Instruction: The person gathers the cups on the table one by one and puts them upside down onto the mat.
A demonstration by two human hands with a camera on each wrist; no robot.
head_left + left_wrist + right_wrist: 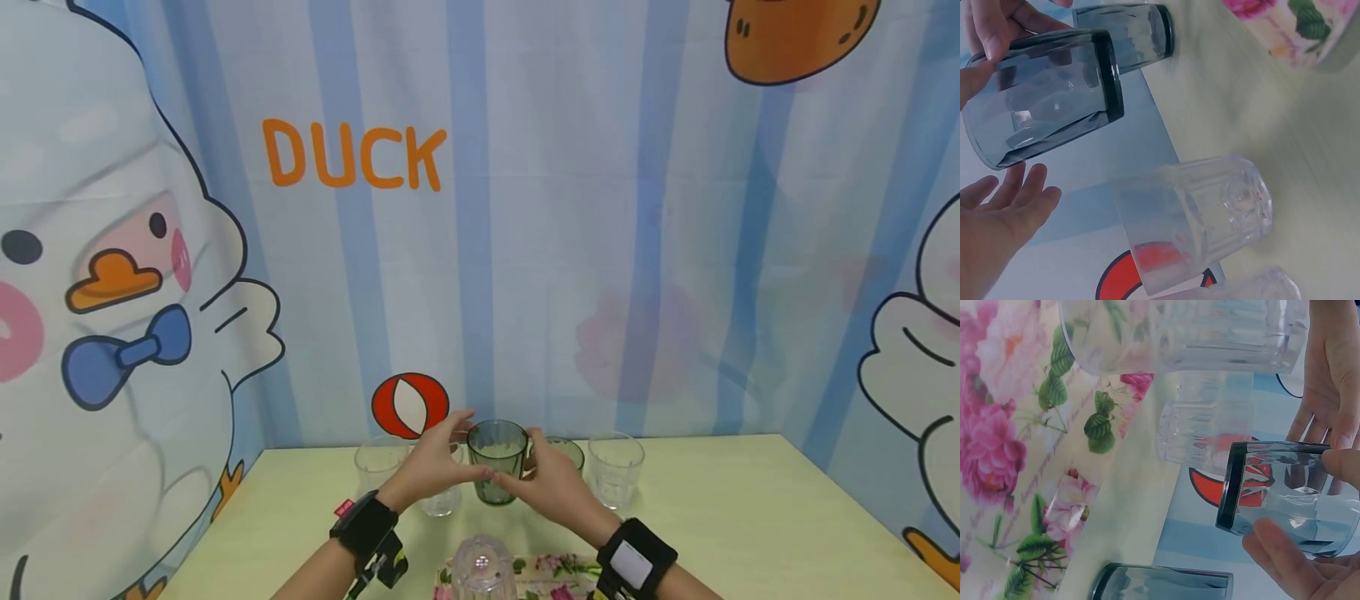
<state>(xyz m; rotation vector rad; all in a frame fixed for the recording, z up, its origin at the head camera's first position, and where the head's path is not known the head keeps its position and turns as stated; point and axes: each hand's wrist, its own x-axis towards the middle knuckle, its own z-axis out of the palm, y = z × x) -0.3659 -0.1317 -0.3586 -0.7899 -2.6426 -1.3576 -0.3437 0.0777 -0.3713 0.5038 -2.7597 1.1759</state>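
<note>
One green glass (498,457), raised off the desk (720,508), at 6 o'clock in head view; left hand (435,465) and right hand (557,485) grip it. Second green glass (570,452) stands at its 3 o'clock: right wrist view shows the dark base (1104,580) that head view hides.

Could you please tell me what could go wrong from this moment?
The held glass is above the table, so it might slip from the hands and fall. Another green glass, partly behind the right hand, may be knocked over. Bringing the held glass nearer could hit the upturned clear glass in front.
</note>
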